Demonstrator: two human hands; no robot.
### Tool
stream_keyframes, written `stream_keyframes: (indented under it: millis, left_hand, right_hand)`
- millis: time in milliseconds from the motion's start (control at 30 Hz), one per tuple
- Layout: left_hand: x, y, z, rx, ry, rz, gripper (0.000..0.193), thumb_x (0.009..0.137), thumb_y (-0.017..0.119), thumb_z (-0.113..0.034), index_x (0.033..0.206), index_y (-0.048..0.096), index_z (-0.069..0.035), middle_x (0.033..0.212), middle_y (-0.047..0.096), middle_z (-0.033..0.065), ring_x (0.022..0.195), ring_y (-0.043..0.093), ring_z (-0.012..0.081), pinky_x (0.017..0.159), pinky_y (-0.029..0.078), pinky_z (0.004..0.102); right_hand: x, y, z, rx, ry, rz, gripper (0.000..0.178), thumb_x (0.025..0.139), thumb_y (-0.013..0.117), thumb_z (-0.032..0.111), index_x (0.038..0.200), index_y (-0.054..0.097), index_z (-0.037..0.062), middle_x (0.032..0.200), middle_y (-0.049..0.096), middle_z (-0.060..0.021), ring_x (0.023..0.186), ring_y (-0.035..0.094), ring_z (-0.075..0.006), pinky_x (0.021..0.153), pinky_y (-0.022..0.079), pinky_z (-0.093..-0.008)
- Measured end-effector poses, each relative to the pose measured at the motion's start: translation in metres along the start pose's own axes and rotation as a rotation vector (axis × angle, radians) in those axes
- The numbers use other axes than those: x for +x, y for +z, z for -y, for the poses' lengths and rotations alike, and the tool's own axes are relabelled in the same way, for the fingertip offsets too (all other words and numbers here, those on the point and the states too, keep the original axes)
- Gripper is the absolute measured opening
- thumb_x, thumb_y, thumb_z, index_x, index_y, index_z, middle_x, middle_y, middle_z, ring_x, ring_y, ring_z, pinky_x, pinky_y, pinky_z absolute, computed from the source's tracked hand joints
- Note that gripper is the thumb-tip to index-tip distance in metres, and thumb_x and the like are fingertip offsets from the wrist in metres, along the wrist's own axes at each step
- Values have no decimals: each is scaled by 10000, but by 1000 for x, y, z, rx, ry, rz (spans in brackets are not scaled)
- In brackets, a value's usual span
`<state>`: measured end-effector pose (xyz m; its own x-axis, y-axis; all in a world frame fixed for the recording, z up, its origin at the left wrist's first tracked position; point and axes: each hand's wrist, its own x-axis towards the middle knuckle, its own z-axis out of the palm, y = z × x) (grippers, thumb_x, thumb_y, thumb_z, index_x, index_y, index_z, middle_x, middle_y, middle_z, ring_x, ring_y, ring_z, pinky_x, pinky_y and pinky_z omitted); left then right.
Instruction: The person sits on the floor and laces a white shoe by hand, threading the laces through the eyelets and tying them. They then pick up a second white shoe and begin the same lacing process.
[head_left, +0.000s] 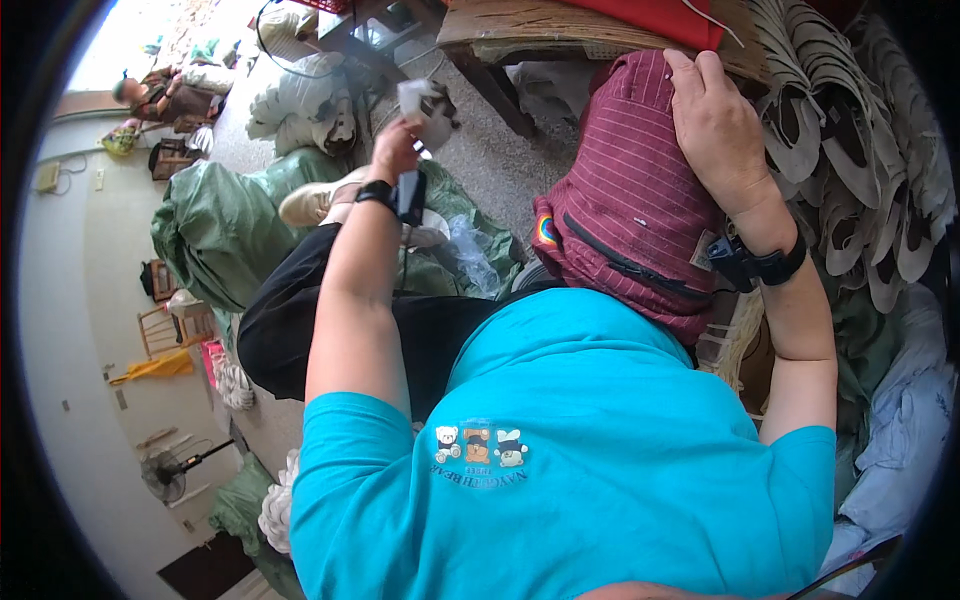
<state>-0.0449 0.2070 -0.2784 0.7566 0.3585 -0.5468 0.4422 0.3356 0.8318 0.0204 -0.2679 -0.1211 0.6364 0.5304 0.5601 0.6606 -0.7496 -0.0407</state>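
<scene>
My left hand (398,148) is raised out to the left, its fingers closed on a small white and dark thing (424,105) that motion blurs. My right hand (715,125) lies on a maroon striped cloth (640,170) spread over my right leg, near the wooden table's edge. Its fingers are stretched out over the cloth, and I make out nothing held in them. A dark zip and a rainbow patch (545,228) show on the cloth. Each wrist wears a black strap with a small device.
A wooden table (560,30) with red material (660,15) stands ahead. Grey shoe uppers (850,130) hang in rows at the right. Green sacks (215,225) and white bundles (305,105) lie at the left. Another person (160,95) sits far left; a fan (165,472) stands lower left.
</scene>
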Motion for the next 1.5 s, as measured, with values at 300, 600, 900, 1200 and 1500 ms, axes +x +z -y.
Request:
stream_keyframes:
  millis: [300,600,900,1200,1500]
  left_hand:
    - [-31,-161,-151,1171,646,-316,287,901,596,-162,1179,635,-101,1176,647,109,1091,592,320,1048,431,454]
    - [-143,-157,-252,-463,659,-349,283,1002,552,-140,1277,561,-73,1267,613,86,1208,555,254,1087,402,459]
    - [-213,-96,-232,-523,712,-13,304,1020,515,-143,1285,576,-6,1314,616,145,1253,551,282,1100,418,477]
    - [-240,32,-236,-616,501,1052,241,1010,499,-152,1182,566,4,1093,631,141,1008,599,247,877,490,397]
    - [-149,188,-178,-423,80,1063,332,1045,507,-240,1261,593,-4,1038,699,91,957,655,172,877,543,339]
  right_hand:
    - [9,12,11,104,-59,-58,311,909,593,137,1196,590,17,997,545,-128,848,653,-282,716,577,-393]
    - [15,17,17,151,-54,-70,301,897,591,127,1183,583,34,985,545,-130,827,643,-295,694,563,-397]
    - [28,21,37,262,-72,-23,287,907,582,113,1187,587,51,988,536,-144,864,634,-329,733,540,-437]
    - [71,-20,47,788,-15,33,575,876,737,302,1346,535,38,1267,571,-143,1156,588,-281,973,481,-376]
    - [21,-57,32,1932,534,364,510,939,689,178,1378,512,-11,1261,646,-92,1135,621,-168,993,494,-331]
